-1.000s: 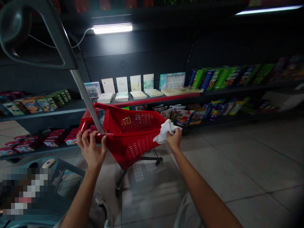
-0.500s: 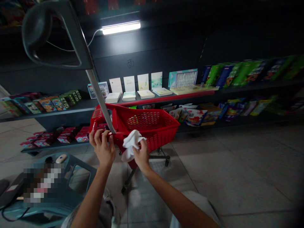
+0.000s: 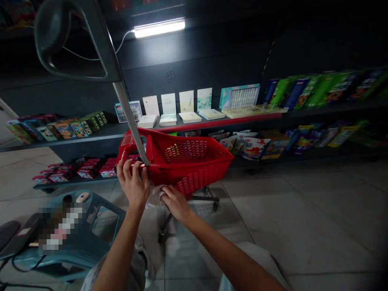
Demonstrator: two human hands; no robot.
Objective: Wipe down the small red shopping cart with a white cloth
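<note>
Low over pale grey floor tiles (image 3: pixel 291 230), a red plastic shopping cart (image 3: pixel 194 161) with a slotted, mesh-sided basket, on a black metal wheeled base (image 3: pixel 203 199), just in front of dark metal store shelving (image 3: pixel 91 136). Left hand (image 3: pixel 132 182) closed over the basket's near rim, fingers (image 3: pixel 129 165) curled across the red plastic right beside the foot of a long silver metal pole (image 3: pixel 130 123) topped by a dark grey plastic loop handle (image 3: pixel 104 48). Right hand (image 3: pixel 177 204) palm-down and narrowed over a crumpled white cloth (image 3: pixel 155 195), most of the cloth hidden beneath it, up against the lower slotted side of the basket; exact contact hidden. For cloth work on a surface like this, best a firm left-hand hold so the wheeled cart cannot roll, then a clean fold of cloth and slow, overlapping strokes along the slots, fingertips pushing into the gaps rather than skimming over them. Farther off, pale greeting cards (image 3: pixel 177 102) along a shelf under a glowing white tube light (image 3: pixel 159 27); at lower left, a partly pixelated teal moulded plastic seat or crate (image 3: pixel 106 242), which of the two impossible to tell.
</note>
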